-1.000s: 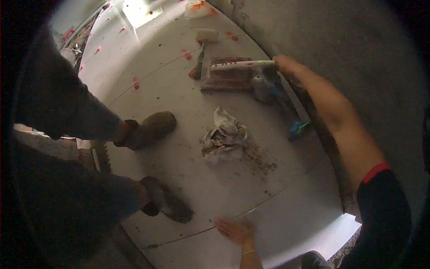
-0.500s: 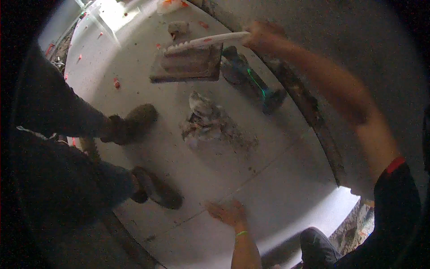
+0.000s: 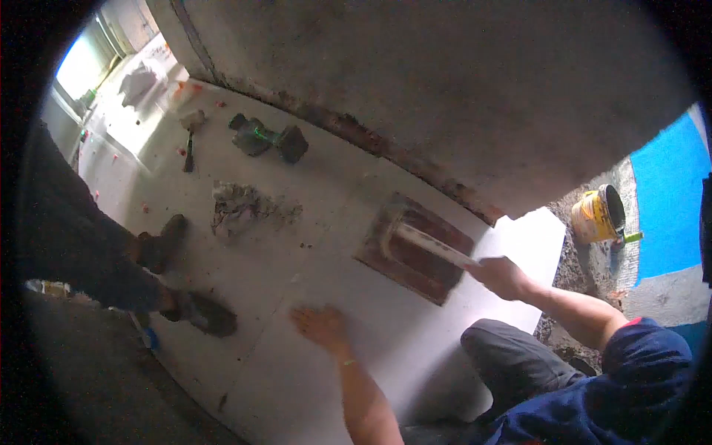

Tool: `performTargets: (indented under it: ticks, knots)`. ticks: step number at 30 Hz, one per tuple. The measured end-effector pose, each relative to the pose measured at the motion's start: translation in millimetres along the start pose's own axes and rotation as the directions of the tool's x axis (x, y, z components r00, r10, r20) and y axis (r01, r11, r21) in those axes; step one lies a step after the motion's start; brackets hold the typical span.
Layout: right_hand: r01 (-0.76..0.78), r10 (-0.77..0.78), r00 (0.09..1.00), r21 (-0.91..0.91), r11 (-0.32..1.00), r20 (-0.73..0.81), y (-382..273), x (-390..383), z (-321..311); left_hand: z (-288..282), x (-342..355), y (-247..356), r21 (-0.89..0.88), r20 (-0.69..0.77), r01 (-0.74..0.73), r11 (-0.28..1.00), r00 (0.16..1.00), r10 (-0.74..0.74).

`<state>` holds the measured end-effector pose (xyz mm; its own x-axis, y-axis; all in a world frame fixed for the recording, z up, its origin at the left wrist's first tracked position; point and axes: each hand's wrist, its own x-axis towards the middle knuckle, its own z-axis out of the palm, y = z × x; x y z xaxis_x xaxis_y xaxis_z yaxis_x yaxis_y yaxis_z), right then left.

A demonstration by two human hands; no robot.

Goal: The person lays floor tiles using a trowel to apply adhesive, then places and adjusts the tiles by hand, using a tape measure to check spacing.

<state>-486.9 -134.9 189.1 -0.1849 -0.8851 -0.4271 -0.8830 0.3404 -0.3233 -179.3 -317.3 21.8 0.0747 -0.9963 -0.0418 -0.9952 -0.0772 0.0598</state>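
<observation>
My right hand (image 3: 500, 278) is closed on the end of a long white handle. The handle belongs to a flat rectangular float (image 3: 445, 278) with a brown face and dark edges. The float is over the pale floor tiles on the right, and whether it touches them I cannot tell. My left hand (image 3: 320, 328) rests palm down on the pale floor (image 3: 289, 393), fingers stretched out, slightly blurred. A grey heap of crumpled scraps and crumbs (image 3: 241, 210) lies on the floor beyond it, touched by neither hand.
Another person's shoes (image 3: 204, 313) stand at the left. Along the wall (image 3: 475, 96) lie a dark object with a green light line (image 3: 265, 137), a small dark-handled tool (image 3: 190, 152) and several red bits. A yellow bucket (image 3: 589, 216) stands at the far right.
My right hand has brought the float from the far side of the heap back toward me and to the right. The view has turned right. My left hand stays on the floor.
</observation>
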Motion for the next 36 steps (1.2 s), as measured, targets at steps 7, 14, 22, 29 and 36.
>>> performTargets:
  ticks: [7,14,22,29,36]
  knots:
    - [-0.252,0.403,0.903,0.579,0.776,-0.148,112.9,-105.2,181.1,33.4,-167.6,22.5,-0.183,-0.138,-0.112,0.977,0.987,0.088]
    - [-0.39,0.53,0.844,0.771,0.503,0.08,106.0,-95.3,185.2,83.3,-150.8,1.6,-0.02,-0.099,-0.124,0.992,0.988,0.122]
    - [-0.535,0.505,0.826,0.628,0.565,0.25,115.4,-154.7,110.6,45.2,-162.3,40.4,0.07,0.106,-0.038,0.997,0.994,0.03]
    - [-0.477,0.599,0.8,0.654,0.587,0.046,143.1,-183.1,146.2,36.0,-152.3,38.2,0.205,0.14,-0.006,0.979,0.99,-0.024]
    - [-0.38,0.711,0.699,0.804,0.457,-0.074,154.0,-165.6,118.6,48.0,-142.3,23.1,0.212,0.027,0.047,0.976,0.998,-0.054]
